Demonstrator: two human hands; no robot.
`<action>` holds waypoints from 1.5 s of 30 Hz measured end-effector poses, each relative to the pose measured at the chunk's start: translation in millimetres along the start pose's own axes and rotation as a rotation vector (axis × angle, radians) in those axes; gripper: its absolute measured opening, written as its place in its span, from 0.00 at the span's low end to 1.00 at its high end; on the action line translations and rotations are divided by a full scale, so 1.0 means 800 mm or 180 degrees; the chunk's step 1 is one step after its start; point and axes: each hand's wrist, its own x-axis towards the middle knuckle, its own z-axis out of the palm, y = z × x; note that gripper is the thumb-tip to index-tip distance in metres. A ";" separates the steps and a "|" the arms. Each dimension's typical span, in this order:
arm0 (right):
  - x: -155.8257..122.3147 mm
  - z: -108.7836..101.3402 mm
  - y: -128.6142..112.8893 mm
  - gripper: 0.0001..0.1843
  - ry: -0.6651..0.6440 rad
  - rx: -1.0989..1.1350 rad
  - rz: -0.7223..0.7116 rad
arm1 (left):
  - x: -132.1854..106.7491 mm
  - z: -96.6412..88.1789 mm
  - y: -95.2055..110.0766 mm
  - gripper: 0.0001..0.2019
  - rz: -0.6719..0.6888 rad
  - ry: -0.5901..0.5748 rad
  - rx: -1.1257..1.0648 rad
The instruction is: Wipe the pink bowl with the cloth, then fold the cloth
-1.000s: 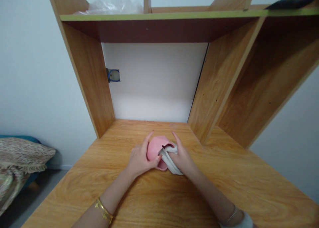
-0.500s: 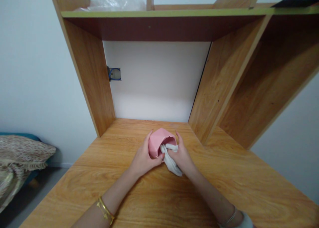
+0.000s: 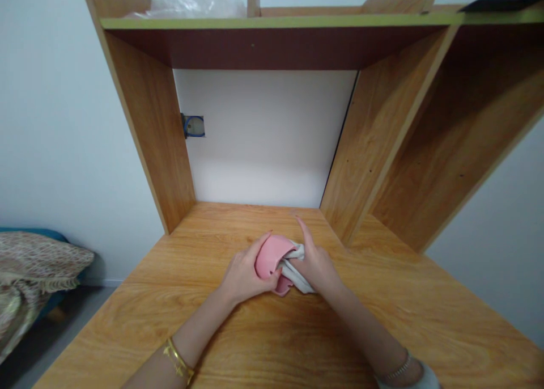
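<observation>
Gold on one of your arms, silver and a pale cuff on the other.
Your left hand (image 3: pixel 246 273) is ungloved, with slim fingers, and your left forearm (image 3: pixel 198 326) is bare as far as it shows, apart from a shiny gold bracelet (image 3: pixel 179 359), a curved band with small raised ornaments whose exact shape is too small to tell. Your right hand (image 3: pixel 317 267) is ungloved too; farther up that arm you wear a thin silvery bracelet (image 3: pixel 400 369) with a ridged, bead-like look, and just behind it a light grey sleeve (image 3: pixel 424 376) ends in a soft, rounded edge.

Pink container (image 3: pixel 271 254), whitish cloth (image 3: pixel 300 279)
</observation>
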 end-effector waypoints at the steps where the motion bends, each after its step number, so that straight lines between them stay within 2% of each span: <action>1: 0.000 0.001 0.000 0.41 -0.0075 0.0040 -0.0018 | 0.000 0.000 0.000 0.33 0.0055 -0.0002 -0.0001; 6: -0.001 0.007 0.002 0.40 -0.0223 0.0530 -0.0136 | 0.000 -0.002 -0.002 0.32 0.0116 -0.0057 -0.0025; 9: -0.001 0.012 0.002 0.39 -0.0029 0.0975 -0.0036 | 0.002 -0.002 -0.006 0.33 -0.0097 0.0010 -0.0113; 12: 0.000 0.016 0.001 0.37 0.0223 0.1524 0.0240 | 0.004 -0.002 -0.009 0.39 -0.0391 0.0115 -0.0379; 16: 0.004 0.026 0.000 0.38 0.0501 0.2434 0.0401 | 0.002 0.006 -0.008 0.45 -0.0404 0.0053 -0.0686; 20: 0.007 0.039 0.000 0.37 0.0444 0.2842 0.0266 | -0.001 0.014 -0.004 0.39 -0.0284 -0.0017 -0.1004; 23: 0.007 0.041 0.002 0.40 0.0342 0.2785 0.0320 | -0.001 0.015 -0.003 0.35 -0.0395 -0.0017 -0.0998; 27: 0.008 0.030 0.001 0.45 0.0293 0.2305 0.0473 | 0.001 0.014 -0.006 0.37 -0.0499 0.0014 -0.0813; 33: 0.007 0.008 0.000 0.44 0.0320 0.1326 0.0557 | 0.001 0.009 -0.005 0.36 -0.0492 0.0004 -0.0536; 37: 0.004 -0.003 0.000 0.44 0.0264 0.0887 0.0402 | 0.000 0.005 -0.001 0.35 -0.0512 -0.0030 -0.0196; 41: -0.002 -0.006 -0.003 0.41 0.0108 0.0737 0.0135 | -0.002 0.002 0.000 0.33 -0.0441 0.0045 -0.0047; 45: -0.004 -0.002 -0.005 0.41 -0.0105 0.0879 0.0069 | -0.004 0.001 0.000 0.33 -0.0233 -0.0013 0.0047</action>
